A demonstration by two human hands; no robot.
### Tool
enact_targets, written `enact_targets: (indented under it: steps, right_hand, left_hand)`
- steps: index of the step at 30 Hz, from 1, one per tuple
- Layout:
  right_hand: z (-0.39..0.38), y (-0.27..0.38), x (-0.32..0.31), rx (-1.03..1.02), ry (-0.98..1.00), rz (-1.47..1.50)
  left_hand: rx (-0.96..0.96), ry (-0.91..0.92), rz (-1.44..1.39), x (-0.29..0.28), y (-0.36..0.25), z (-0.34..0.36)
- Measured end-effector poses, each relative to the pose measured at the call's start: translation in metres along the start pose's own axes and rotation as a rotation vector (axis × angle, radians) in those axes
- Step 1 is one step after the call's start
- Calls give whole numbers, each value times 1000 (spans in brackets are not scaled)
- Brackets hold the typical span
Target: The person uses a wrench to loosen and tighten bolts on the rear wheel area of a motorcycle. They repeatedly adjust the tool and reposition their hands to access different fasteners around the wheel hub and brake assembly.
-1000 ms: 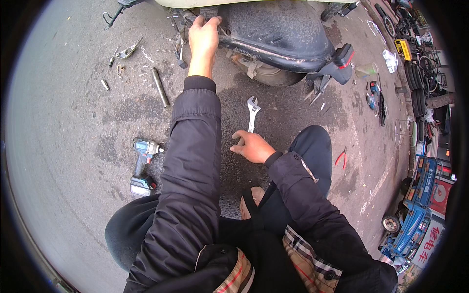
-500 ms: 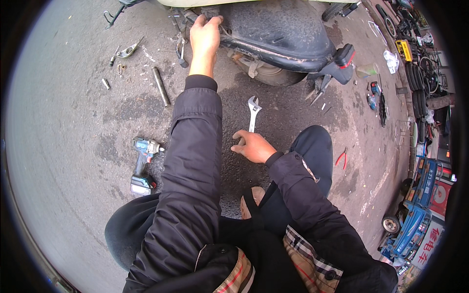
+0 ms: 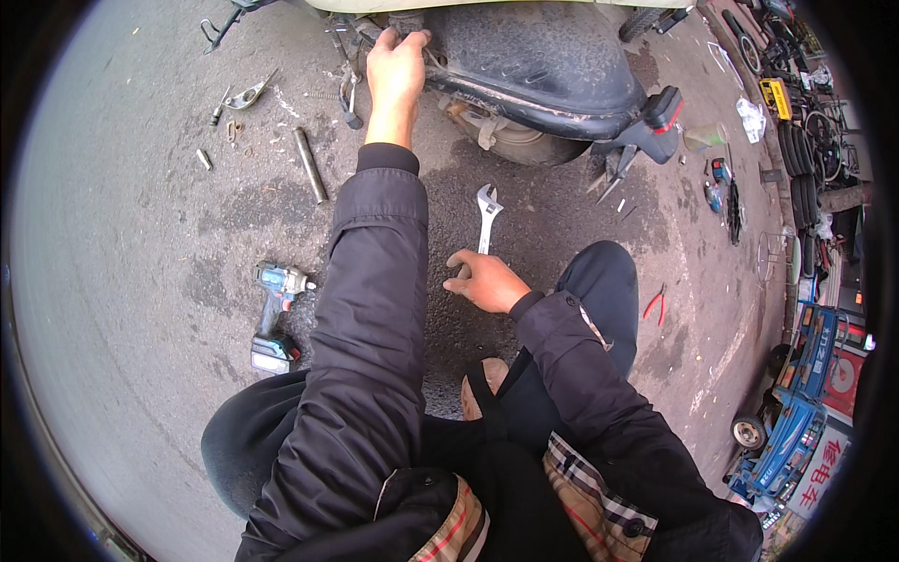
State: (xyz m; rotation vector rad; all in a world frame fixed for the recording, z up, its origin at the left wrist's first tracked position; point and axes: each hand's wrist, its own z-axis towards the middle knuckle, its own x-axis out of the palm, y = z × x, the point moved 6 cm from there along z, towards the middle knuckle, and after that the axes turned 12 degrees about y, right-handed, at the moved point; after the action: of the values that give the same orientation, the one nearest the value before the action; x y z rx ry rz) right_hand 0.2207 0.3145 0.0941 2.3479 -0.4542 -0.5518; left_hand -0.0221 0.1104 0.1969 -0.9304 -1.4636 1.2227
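Observation:
A scooter's black rear fender (image 3: 534,61) is at the top, with its wheel (image 3: 529,145) underneath. My left hand (image 3: 395,80) reaches up to the parts at the fender's left end, its fingers bent around something hidden from view. Closer to me, my right hand (image 3: 489,283) holds a silver adjustable wrench (image 3: 486,223), its jaw end pointing away from me toward the wheel. The wrench's handle end is covered by my fingers.
A cordless impact driver (image 3: 274,314) lies left of my left arm. Beyond it are a metal tube (image 3: 308,166), a ratchet-like tool (image 3: 250,94) and small hardware. Red pliers (image 3: 656,304) lie at right, another power tool (image 3: 716,187) farther off. A blue vehicle (image 3: 787,412) stands at the right edge.
My left hand has shifted very slightly right, along with a small shift of the whole view. My right hand keeps the adjustable wrench in the same place.

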Motion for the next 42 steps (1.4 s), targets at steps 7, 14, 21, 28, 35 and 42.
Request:
enact_targets:
  steps: [7, 14, 21, 28, 35, 42]
  right_hand:
    - [0, 0, 1, -4, -3, 12]
    - [-1, -2, 1, 50, 13, 45]
    - [-1, 1, 0, -8, -6, 9]
    - [-3, 4, -1, 42, 17, 6]
    - [-2, 2, -1, 36, 8, -1]
    - [1, -3, 1, -15, -22, -23]
  left_hand:
    - [15, -11, -15, 1, -1, -2]
    - [9, -8, -26, 1, -2, -3]
    - [7, -4, -40, 0, 3, 0]
    - [7, 1, -22, -1, 6, 3]
    - [9, 3, -47, 0, 3, 1]
    - [8, 10, -42, 0, 5, 2]
